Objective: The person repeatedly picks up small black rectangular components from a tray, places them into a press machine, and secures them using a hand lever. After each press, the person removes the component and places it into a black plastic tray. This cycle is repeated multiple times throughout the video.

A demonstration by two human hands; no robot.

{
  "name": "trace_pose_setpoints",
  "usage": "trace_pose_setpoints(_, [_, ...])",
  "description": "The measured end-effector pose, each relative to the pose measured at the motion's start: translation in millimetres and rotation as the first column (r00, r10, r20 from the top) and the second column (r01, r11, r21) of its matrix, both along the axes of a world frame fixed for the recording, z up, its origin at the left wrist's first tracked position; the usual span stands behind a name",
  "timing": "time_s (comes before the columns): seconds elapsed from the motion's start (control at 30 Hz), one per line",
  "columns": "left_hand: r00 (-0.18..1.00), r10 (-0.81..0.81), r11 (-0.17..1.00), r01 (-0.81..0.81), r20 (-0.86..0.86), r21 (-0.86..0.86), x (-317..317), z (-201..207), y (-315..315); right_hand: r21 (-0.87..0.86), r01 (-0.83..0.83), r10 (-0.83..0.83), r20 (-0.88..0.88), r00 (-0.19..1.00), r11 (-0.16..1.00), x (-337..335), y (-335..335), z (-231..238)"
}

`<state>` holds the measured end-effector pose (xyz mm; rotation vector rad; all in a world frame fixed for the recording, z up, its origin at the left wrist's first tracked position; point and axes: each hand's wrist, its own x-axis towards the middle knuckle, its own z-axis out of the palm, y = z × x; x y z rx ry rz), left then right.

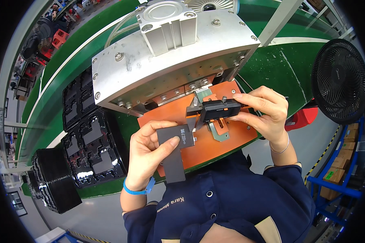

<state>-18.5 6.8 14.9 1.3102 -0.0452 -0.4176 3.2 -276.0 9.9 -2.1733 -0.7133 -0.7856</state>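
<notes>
My left hand is closed on a flat dark grey L-shaped piece, which looks like a battery pack. Thumb lies on top, near a small printed patch; a small metal tab sticks out at the piece's right edge. My right hand pinches the right end of a black block with orange parts, between thumb and fingers. This block sits above an orange base plate, just right of the grey piece. Below it a green metal plate shows partly. Whether the block is fixed to the base is hidden.
A silver metal press with a cylinder on top stands over the orange plate's far edge. Black trays with grey pieces lie left on the green bench. A black fan stands right, above a blue rack with cartons; a red stool is nearby.
</notes>
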Motion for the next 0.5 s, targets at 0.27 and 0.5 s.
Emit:
trace_pose_setpoints(0.27, [1.0,0.004,1.0,-0.004,0.021,0.002,0.3,-1.1,0.1,0.01,-0.002,0.003,-0.014,1.0,1.0,-1.2,0.3,-0.3])
trace_pose_setpoints(0.5, [1.0,0.012,1.0,-0.012,0.021,-0.009,-0.2,-3.2,2.1,0.035,-0.034,0.035,-0.029,0.999,0.999,-3.6,-1.5,-1.4])
